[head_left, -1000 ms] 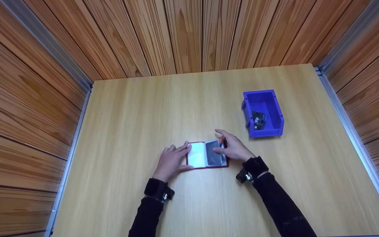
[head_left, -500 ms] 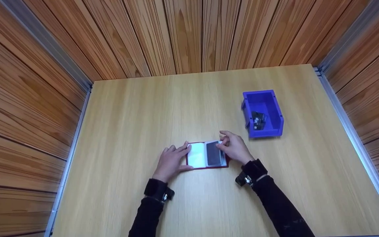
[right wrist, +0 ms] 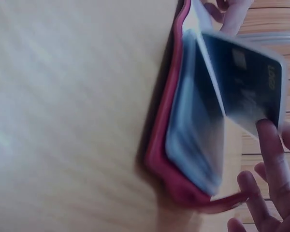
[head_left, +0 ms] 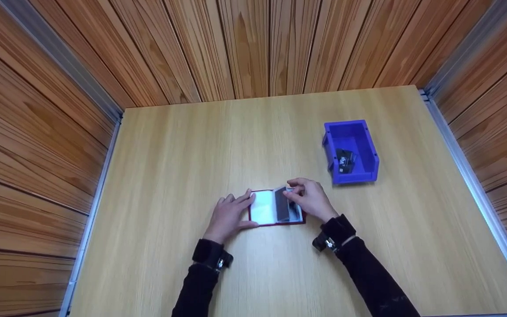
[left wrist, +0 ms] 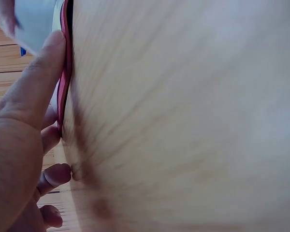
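A red card holder [head_left: 262,208] lies spread on the table, its left side white. My left hand [head_left: 227,219] rests at its left end, thumb at the near corner and a finger at the far corner. In the left wrist view, that thumb [left wrist: 36,79] lies straight along the red edge. My right hand [head_left: 314,200] pinches the outer edge of a clear card sleeve [right wrist: 249,84] between thumb and finger, with a dark card inside. The sleeve stands tilted up from the stack of sleeves [right wrist: 195,140] below. A red strap [right wrist: 222,204] sticks out at the holder's right end.
A blue bin [head_left: 354,178] stands at the back right of the wooden table [head_left: 183,149]. Dark cards [head_left: 346,161] lie inside it, one reading "Vip". Wood-plank walls [head_left: 253,48] enclose the back and both sides.
My right hand has closed on the sleeve's edge, then moved slightly left, lifting the sleeve from lying flat to tilted. The left hand and the bin have stayed put.
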Action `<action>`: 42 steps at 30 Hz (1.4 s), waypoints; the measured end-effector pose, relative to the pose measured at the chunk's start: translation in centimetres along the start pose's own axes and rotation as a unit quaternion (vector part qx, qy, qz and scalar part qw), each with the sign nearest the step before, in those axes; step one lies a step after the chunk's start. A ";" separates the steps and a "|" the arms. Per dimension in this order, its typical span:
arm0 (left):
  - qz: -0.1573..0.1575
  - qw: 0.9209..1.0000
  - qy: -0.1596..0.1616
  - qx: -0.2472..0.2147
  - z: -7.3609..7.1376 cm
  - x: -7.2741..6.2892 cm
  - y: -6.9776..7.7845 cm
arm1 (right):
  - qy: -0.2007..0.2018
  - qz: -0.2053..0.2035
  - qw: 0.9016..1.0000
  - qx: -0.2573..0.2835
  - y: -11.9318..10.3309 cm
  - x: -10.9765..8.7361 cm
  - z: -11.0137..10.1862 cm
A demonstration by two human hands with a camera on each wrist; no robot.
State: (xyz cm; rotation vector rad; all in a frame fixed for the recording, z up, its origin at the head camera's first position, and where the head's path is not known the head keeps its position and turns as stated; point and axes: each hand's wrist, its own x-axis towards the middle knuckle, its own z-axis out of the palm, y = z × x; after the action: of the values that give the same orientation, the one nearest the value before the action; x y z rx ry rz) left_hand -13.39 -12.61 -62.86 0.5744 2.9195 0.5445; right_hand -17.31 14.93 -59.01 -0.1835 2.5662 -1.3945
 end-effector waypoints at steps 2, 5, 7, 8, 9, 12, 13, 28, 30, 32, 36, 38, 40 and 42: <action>-0.002 1.000 0.000 -0.006 0.0 0.0 0.0 | -0.001 -0.007 1.000 0.009 -0.3 -0.1 0.3; -0.016 1.000 -0.007 -0.017 -0.1 0.2 0.0 | -0.005 -0.017 1.000 0.023 -0.7 -0.2 0.8; -0.026 0.999 -0.011 -0.024 0.0 0.2 0.0 | -0.012 -0.025 0.999 0.026 -0.7 -0.4 1.2; -0.031 0.999 -0.011 -0.027 0.0 0.3 0.0 | -0.018 -0.029 0.999 0.027 -0.7 -0.4 1.5; -0.036 0.999 -0.013 -0.030 0.0 0.3 0.0 | -0.024 -0.033 0.999 0.029 -0.7 -0.5 1.6; -0.039 0.999 -0.011 -0.037 0.0 0.4 -0.1 | -0.039 -0.045 0.998 0.028 -0.5 -0.6 2.1; -0.038 0.999 -0.008 -0.039 0.0 0.4 -0.1 | -0.043 -0.044 0.998 0.028 -0.5 -0.6 2.3; -0.014 0.999 -0.009 -0.042 -0.4 0.3 0.0 | -0.065 -0.092 0.992 -0.049 -0.3 -0.7 3.2; -0.012 0.999 -0.009 -0.042 -0.4 0.2 0.0 | -0.066 -0.098 0.991 -0.057 -0.3 -0.7 3.2; -0.012 0.999 -0.006 -0.041 -0.4 0.2 -0.1 | -0.068 -0.102 0.991 -0.059 -0.3 -0.7 3.2; -0.010 0.999 0.004 -0.031 -0.5 0.2 -0.1 | -0.069 -0.112 0.989 -0.064 -0.1 -0.6 3.2; -0.007 1.000 0.007 -0.023 -0.5 0.2 -0.1 | -0.068 -0.116 0.989 -0.067 -0.1 -0.6 3.2; -0.004 1.000 0.007 -0.015 -0.6 0.2 -0.1 | -0.065 -0.115 0.989 -0.069 0.0 -0.6 3.3; -0.005 1.000 0.004 -0.009 -0.6 0.2 0.0 | -0.064 -0.112 0.989 -0.072 -0.1 -0.6 3.3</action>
State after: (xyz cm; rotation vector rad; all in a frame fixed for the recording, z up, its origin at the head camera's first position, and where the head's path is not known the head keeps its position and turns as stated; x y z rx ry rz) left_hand -13.66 -12.76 -62.36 0.5571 2.9200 0.5727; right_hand -15.95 12.36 -60.63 -0.5805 2.6026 -1.2204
